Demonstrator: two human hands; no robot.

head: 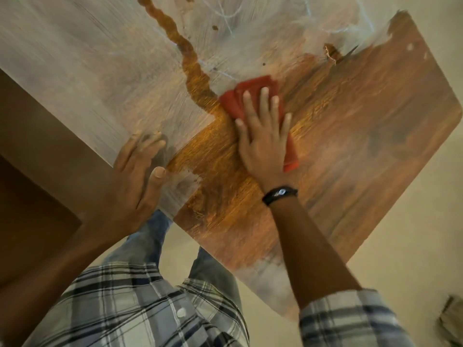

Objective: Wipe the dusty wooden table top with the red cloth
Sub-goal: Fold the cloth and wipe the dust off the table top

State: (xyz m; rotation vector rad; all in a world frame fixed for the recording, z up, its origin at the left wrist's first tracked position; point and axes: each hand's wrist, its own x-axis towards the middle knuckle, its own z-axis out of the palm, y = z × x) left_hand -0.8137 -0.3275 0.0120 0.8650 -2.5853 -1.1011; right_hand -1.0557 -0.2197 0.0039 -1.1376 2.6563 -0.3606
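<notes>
Right hand [263,139] is flat and spread wide, palm down on the red cloth [253,96], every finger splayed and pressing the fabric onto the wooden table top [363,126]. No pinch, no fist, just an open palm pinning the cloth to the wood. The cloth sits under and ahead of that hand, a bunched end poking out past the fingertips and a thin strip showing beside the heel of the palm, so its long axis runs roughly along the line of the forearm.

Left hand [135,176] is open too, holding nothing, laid over the near edge of the table with fingers resting on the dusty side and the thumb lying along the top. It looks like a brace.

Now the key relation. The head view shows clean, warm orange-brown wood under the right hand and off to its right, while the pale grey dust film [87,71] covers the top to the left and far side. A wavy bare track [175,46] snakes through that dust and ends just at the cloth's far-left corner. So the unwiped ground lies ahead and to the left of the wiping hand, and the cloth's leading edge is touching that boundary.

My read: roughly half done, and the next stroke wants to push forward-left into the grey. The right hand is the one on the cloth; the left is nearer the dust but stands in its way at the edge.
</notes>
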